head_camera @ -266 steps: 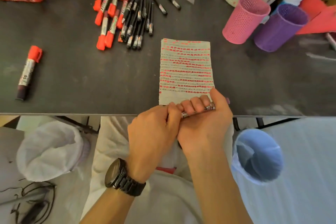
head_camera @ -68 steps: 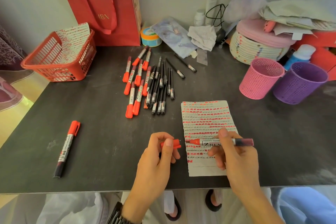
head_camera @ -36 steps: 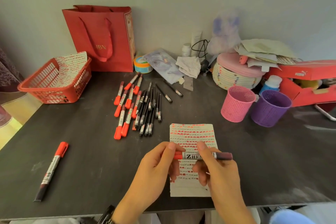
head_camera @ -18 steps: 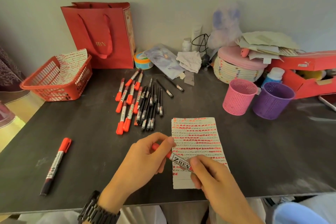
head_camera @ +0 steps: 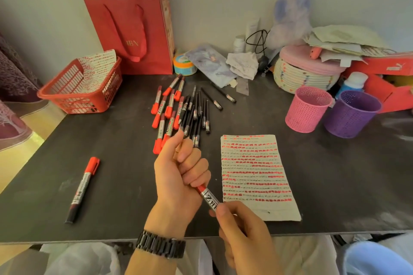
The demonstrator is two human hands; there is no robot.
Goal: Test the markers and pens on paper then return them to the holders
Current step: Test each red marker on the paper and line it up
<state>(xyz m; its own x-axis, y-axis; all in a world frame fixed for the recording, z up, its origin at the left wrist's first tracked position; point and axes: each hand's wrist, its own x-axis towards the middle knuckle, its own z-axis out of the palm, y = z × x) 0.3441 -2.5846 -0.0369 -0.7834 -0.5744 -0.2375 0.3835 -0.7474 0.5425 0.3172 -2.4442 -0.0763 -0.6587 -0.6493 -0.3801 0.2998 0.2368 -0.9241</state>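
In the lower centre of the frame, the left hand (head_camera: 181, 176) is closed into a fist around the red end of a red marker (head_camera: 209, 198). The fingers are curled tight and the thumb sticks up. Just below and right of it, the right hand (head_camera: 243, 230) pinches the marker's printed barrel between thumb and fingertips, so the marker slants between the two hands above the near edge of the dark table (head_camera: 111, 140). A black watch (head_camera: 161, 244) sits on the left wrist.

Right of the hands lies the paper (head_camera: 254, 176), flat and covered in rows of red dashes. In the upper middle, a pile of markers and pens (head_camera: 178, 111) lies loose on the table. A lone marker (head_camera: 82, 187) lies well apart at lower left. At the right, the pink holder (head_camera: 308, 107) and the purple holder (head_camera: 350, 114) stand upright just beside each other. A red basket (head_camera: 82, 89) holding a marked sheet sits at the left, with a red gift bag (head_camera: 134, 31) behind it against the wall.
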